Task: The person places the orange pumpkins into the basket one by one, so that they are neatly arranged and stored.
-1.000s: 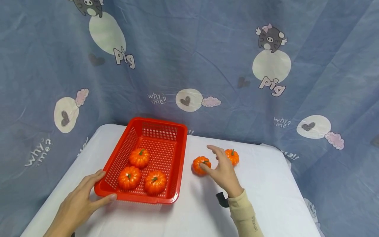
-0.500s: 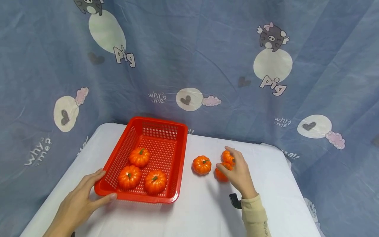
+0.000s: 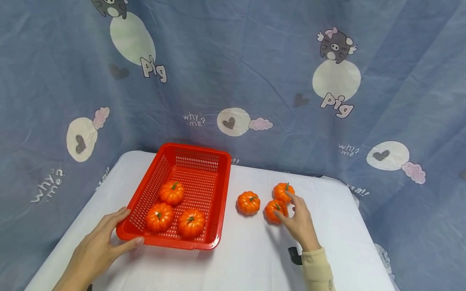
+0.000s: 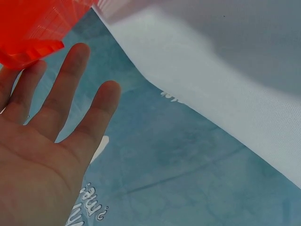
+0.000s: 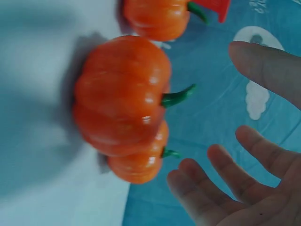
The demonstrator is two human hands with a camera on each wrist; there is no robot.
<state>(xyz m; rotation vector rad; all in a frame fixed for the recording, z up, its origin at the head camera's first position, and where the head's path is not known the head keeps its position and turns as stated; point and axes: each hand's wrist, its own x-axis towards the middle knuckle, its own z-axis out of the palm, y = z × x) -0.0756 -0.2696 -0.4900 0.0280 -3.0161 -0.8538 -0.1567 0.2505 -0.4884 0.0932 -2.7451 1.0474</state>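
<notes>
My left hand [image 3: 95,246] lies at the near left corner of a red plastic basket [image 3: 183,243], fingers fairly straight against the rim, thumb along the front. In the left wrist view the fingers [image 4: 70,61] reach beside the basket wall [image 4: 42,23]. Inside the basket sit three small orange pumpkins. My right hand [image 3: 301,226] hovers with fingers spread beside a pumpkin [image 3: 273,210], holding nothing. The right wrist view shows a gap between that pumpkin [image 5: 122,94] and the fingers [image 5: 225,165]. A second pumpkin [image 3: 282,190] stands just behind, and a third [image 3: 248,203] to the left.
A white cloth [image 3: 233,266] covers the table. Behind it hangs a blue curtain [image 3: 204,72] with pig prints, close to the table's back edge. The basket takes up the left part of the table.
My right hand has moved right, away from the left pumpkin, uncovering the nearer right pumpkin and then the one behind it. The left hand and basket have stayed put.
</notes>
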